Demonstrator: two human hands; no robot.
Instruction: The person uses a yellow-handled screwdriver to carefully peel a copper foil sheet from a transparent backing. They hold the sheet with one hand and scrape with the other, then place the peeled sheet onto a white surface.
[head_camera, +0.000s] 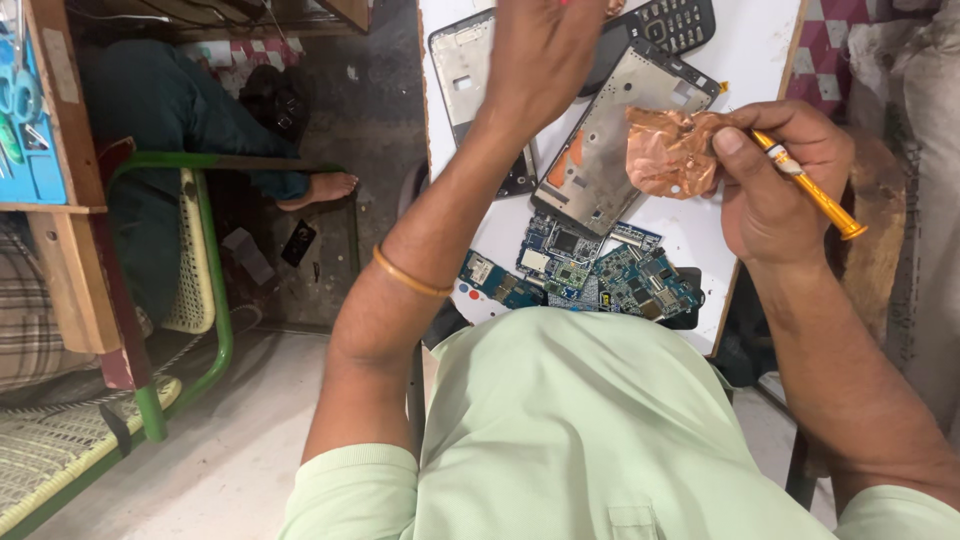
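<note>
A white work board (760, 60) with a wooden edge lies over a dark, stained floor (375, 110). To the left stands a green metal-framed chair (205, 290) with pale woven seating, beside a wooden shelf unit (75, 230). Nearer, the floor turns pale grey (230, 450) under even, diffuse light.
</note>
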